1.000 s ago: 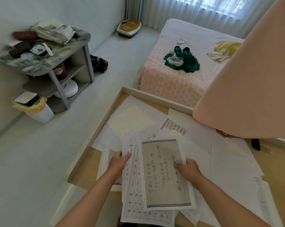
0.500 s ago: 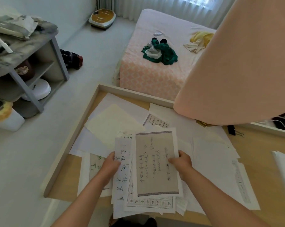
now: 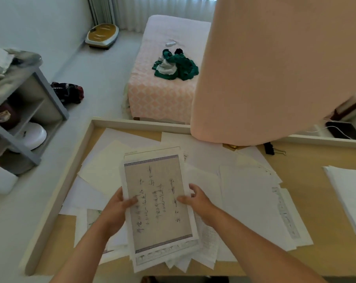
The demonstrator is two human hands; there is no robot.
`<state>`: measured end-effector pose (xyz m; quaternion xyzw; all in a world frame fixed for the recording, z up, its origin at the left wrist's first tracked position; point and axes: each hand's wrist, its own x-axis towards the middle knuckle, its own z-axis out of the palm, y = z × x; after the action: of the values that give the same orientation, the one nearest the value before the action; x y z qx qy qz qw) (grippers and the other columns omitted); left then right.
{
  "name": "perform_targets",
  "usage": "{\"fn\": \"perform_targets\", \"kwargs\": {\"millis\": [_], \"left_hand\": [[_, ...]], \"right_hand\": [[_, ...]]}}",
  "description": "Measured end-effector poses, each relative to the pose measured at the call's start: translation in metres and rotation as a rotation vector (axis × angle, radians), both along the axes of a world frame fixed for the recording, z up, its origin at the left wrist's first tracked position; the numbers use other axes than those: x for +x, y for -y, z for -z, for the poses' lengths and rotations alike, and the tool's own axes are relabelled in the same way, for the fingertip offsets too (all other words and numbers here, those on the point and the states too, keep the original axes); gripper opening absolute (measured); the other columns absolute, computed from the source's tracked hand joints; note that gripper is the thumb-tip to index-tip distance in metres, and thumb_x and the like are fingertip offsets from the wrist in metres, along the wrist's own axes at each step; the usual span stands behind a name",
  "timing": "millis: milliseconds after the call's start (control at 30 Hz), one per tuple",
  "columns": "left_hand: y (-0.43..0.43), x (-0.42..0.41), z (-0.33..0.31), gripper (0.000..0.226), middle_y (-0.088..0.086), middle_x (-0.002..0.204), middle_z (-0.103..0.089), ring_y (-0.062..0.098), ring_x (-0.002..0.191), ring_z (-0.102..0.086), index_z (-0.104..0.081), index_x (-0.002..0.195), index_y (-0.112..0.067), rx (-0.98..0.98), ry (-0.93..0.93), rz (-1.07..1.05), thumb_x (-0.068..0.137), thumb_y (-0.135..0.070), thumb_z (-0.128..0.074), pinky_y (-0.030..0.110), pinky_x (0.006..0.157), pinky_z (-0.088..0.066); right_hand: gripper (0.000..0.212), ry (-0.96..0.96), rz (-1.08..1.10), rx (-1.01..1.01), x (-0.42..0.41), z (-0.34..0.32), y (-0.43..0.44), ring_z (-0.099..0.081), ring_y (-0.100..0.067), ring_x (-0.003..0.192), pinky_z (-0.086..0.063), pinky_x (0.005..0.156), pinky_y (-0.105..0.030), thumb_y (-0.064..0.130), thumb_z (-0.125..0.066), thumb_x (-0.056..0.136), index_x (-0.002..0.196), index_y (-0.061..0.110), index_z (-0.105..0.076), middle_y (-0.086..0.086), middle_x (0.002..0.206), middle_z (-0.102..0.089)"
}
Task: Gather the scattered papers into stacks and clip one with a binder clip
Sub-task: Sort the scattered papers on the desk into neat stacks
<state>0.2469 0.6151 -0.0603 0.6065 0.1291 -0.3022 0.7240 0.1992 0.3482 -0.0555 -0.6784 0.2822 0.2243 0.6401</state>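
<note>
- Now, two grips: the left grip (image 3: 115, 211) and right grip (image 3: 197, 201) each clamp a side edge of one sheaf of papers (image 3: 158, 201) over the worktop (image 3: 308, 164).
- One binder clip (image 3: 269, 149) lies at 1 o'clock, apart from it.
- One white stack (image 3: 348, 197) sits at 3 o'clock.
- A peach shape (image 3: 275, 68) blocks the view at 1 o'clock.

Left hand (image 3: 114, 212) sliding inward, closing against left edge of paper bundle (image 3: 152, 260); thumb now lying on tan top sheet (image 3: 158, 211). Fanned sheets that were sticking out on left being pushed in under top sheet, edges lining up. Right hand (image 3: 198, 202) going from lying flat on top to gripping right edge, fingers (image 3: 194, 188) curling behind, thumb in front. View swinging right: binder clip (image 3: 269, 148) drifting toward frame middle, white stack (image 3: 348, 197) on worktop (image 3: 312, 160) showing more at right edge.
</note>
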Motion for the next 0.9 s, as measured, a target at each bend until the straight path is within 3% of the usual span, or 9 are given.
{"fn": "perform_targets", "kwargs": {"millis": [100,200,300,400,500,600,700,800,900], "left_hand": [[0.044,0.008,-0.012,0.033,0.017,0.117,-0.069,0.040,0.104,-0.067,-0.054,0.128,-0.013,0.004,-0.024,-0.003,0.096,-0.003,-0.055,0.051,0.081,-0.057],[0.105,0.007,-0.018,0.029,0.017,0.115,-0.065,0.036,0.100,-0.066,-0.048,0.125,-0.009,0.147,-0.026,-0.009,0.097,-0.004,-0.053,0.044,0.075,-0.057],[0.171,-0.002,-0.018,0.030,0.014,0.113,-0.060,0.034,0.098,-0.064,-0.041,0.122,-0.011,0.282,-0.036,0.082,0.095,-0.004,-0.051,0.047,0.078,-0.057],[0.235,-0.013,-0.014,0.029,0.010,0.112,-0.059,0.031,0.100,-0.062,-0.041,0.120,-0.015,0.415,-0.013,0.175,0.095,-0.010,-0.053,0.050,0.086,-0.056],[0.294,-0.031,-0.004,0.027,0.009,0.109,-0.061,0.027,0.098,-0.062,-0.047,0.121,-0.013,0.485,-0.028,0.217,0.095,-0.009,-0.052,0.046,0.090,-0.055],[0.335,-0.050,0.015,0.023,0.009,0.112,-0.063,0.025,0.099,-0.061,-0.057,0.114,-0.010,0.687,0.013,0.373,0.092,-0.016,-0.055,0.041,0.092,-0.052],[0.360,-0.064,0.026,0.045,0.010,0.141,-0.041,0.032,0.128,-0.041,-0.055,0.132,-0.015,0.959,0.050,0.430,0.089,-0.027,-0.058,0.040,0.110,-0.036],[0.377,-0.075,0.023,0.066,0.010,0.151,-0.026,0.034,0.137,-0.027,-0.040,0.146,-0.022,0.983,0.047,0.337,0.086,-0.032,-0.065,0.045,0.113,-0.030],[0.380,-0.075,0.026,0.077,0.013,0.145,-0.033,0.036,0.131,-0.037,-0.037,0.146,-0.023,0.978,0.001,0.221,0.079,-0.030,-0.074,0.048,0.109,-0.038]], "right_hand": [[0.027,0.043,-0.077,0.021,-0.002,-0.010,0.041,-0.071,-0.015,0.096,-0.059,0.080,-0.030,0.016,-0.071,0.091,0.117,0.018,-0.066,-0.005,0.115,-0.072],[0.036,0.076,-0.064,-0.041,-0.005,-0.015,0.090,-0.069,-0.017,0.099,-0.059,0.085,-0.033,0.012,-0.072,0.088,0.122,0.022,-0.061,0.000,0.113,-0.071],[0.053,0.038,-0.057,-0.117,-0.016,-0.013,0.148,-0.064,-0.014,0.101,-0.056,0.080,-0.027,0.007,-0.072,0.086,0.131,0.025,-0.051,0.003,0.114,-0.065],[0.050,0.009,0.022,-0.162,-0.034,-0.007,0.206,-0.062,-0.014,0.096,-0.053,0.073,-0.025,0.003,-0.068,0.085,0.128,0.021,-0.052,0.001,0.109,-0.064],[0.040,-0.031,0.154,-0.248,-0.055,0.005,0.251,-0.058,-0.010,0.085,-0.046,0.062,-0.023,-0.001,-0.050,0.088,0.123,0.018,-0.054,0.004,0.099,-0.060],[0.042,-0.095,0.101,-0.406,-0.074,0.018,0.281,-0.058,-0.020,0.091,-0.051,0.073,-0.030,0.009,-0.045,0.083,0.122,0.019,-0.057,0.000,0.103,-0.061],[0.053,-0.177,0.046,-0.554,-0.085,0.032,0.302,-0.042,-0.028,0.121,-0.047,0.091,-0.039,0.019,-0.050,0.082,0.134,0.031,-0.049,-0.004,0.131,-0.047],[0.066,-0.174,0.210,-0.426,-0.087,0.032,0.307,-0.038,-0.030,0.127,-0.046,0.088,-0.035,0.016,-0.055,0.085,0.146,0.032,-0.035,-0.008,0.143,-0.031],[0.073,-0.229,0.345,-0.228,-0.083,0.039,0.306,-0.056,-0.029,0.114,-0.053,0.082,-0.034,0.012,-0.059,0.082,0.149,0.021,-0.032,-0.008,0.143,-0.041]]}}
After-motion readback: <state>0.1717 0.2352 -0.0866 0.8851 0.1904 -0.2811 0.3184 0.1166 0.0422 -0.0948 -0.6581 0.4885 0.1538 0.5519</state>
